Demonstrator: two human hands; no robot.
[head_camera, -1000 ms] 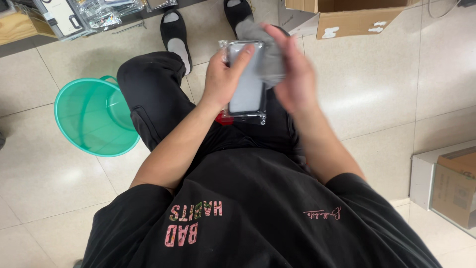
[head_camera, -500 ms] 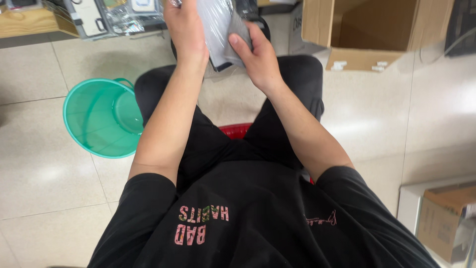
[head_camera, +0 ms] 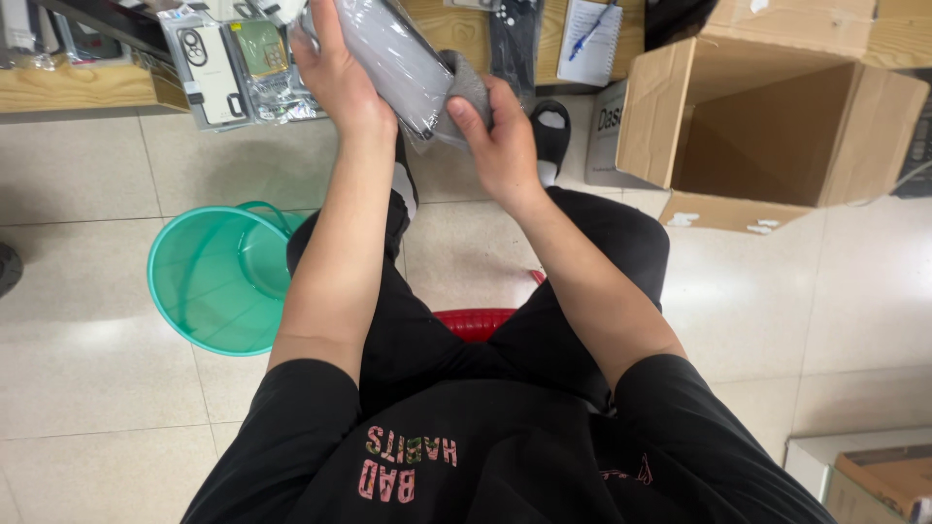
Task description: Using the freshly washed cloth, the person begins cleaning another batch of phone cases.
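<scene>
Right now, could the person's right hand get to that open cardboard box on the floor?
Probably yes. The right hand grips a grey plastic pouch together with the left hand, and the open cardboard box stands just beyond it to the right, with only bare floor between.

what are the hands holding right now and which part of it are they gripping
Both hold one grey item in a clear plastic sleeve. The left hand grips its upper left side; the right hand pinches its lower right end.
</scene>
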